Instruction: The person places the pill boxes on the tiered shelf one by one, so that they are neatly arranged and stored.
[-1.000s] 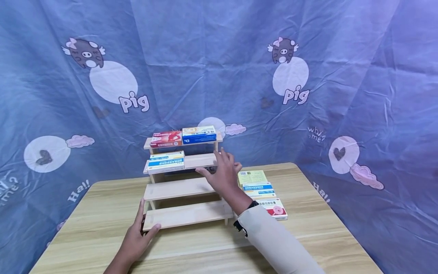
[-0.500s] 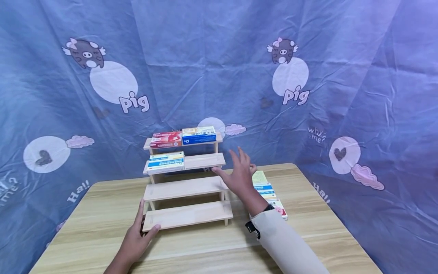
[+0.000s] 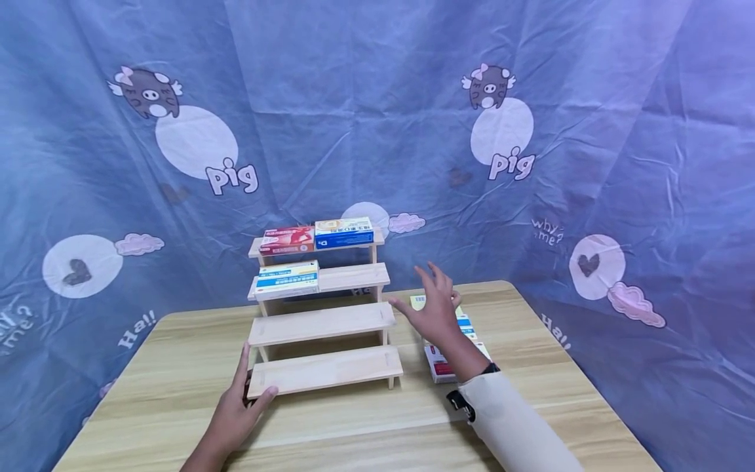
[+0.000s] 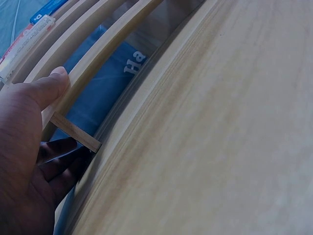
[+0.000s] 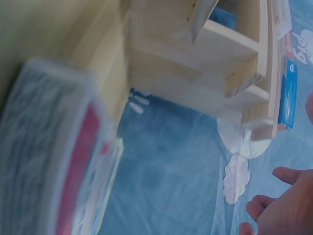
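Note:
A four-step wooden shelf (image 3: 321, 322) stands on the table (image 3: 366, 426). Its top step carries a red box (image 3: 286, 240) and a blue-and-yellow box (image 3: 343, 233); the second step carries a blue-and-white box (image 3: 287, 276). My left hand (image 3: 244, 393) grips the left end of the bottom step, thumb on top of the plank (image 4: 78, 83) and fingers tucked beside and under it. My right hand (image 3: 435, 303) hovers open with spread fingers just above a row of flat boxes (image 3: 466, 326) right of the shelf, holding nothing. The nearest box, red and white (image 3: 439, 367), shows blurred in the right wrist view (image 5: 49, 147).
A blue cartoon-print cloth (image 3: 531, 164) hangs behind and around the table. The table's right edge (image 3: 566, 354) lies close to the row of boxes. The two lower steps hold nothing.
My right hand has drawn away from the second step, moving right and down to above the boxes on the table. The left hand has kept its grip on the bottom step.

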A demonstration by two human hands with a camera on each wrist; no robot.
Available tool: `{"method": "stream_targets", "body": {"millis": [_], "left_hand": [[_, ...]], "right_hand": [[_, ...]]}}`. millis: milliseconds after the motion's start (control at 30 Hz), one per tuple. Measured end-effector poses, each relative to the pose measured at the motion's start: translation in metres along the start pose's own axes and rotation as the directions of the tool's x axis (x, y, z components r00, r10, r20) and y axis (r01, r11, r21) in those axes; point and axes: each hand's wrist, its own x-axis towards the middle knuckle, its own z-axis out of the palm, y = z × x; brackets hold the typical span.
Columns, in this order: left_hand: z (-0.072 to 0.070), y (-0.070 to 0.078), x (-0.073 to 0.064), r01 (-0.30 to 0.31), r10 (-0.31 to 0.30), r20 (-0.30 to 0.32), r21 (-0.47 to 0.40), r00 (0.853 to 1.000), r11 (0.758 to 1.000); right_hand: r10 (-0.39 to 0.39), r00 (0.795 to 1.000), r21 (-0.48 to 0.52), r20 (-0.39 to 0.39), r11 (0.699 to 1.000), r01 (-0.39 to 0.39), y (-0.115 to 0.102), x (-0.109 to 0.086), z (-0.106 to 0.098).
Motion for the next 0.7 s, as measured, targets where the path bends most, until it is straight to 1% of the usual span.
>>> {"method": "stream_targets", "body": {"millis": [200,333,467,700], "left_hand": [[0.001,0.000,0.000,-0.007,0.007,-0.013,0.007,1.000,1.000],[0.002,0.000,-0.001,-0.018,0.018,-0.012,0.008,1.000,1.000],[0.003,0.000,-0.002,-0.019,0.019,-0.010,-0.001,1.000,1.000],[0.001,0.002,0.000,-0.009,0.010,-0.020,0.007,1.000,1.000]], "right_hand": [[0.049,0.998,-0.006,0.050,0.999,-0.049,0.021,-0.007,-0.016],[0.100,0.990,-0.015,0.100,0.995,-0.099,0.034,-0.012,-0.025],[0.123,0.982,-0.028,0.145,0.992,-0.120,0.046,-0.015,-0.033],[0.155,0.970,-0.056,0.187,0.988,-0.147,0.059,-0.021,-0.045]]}}
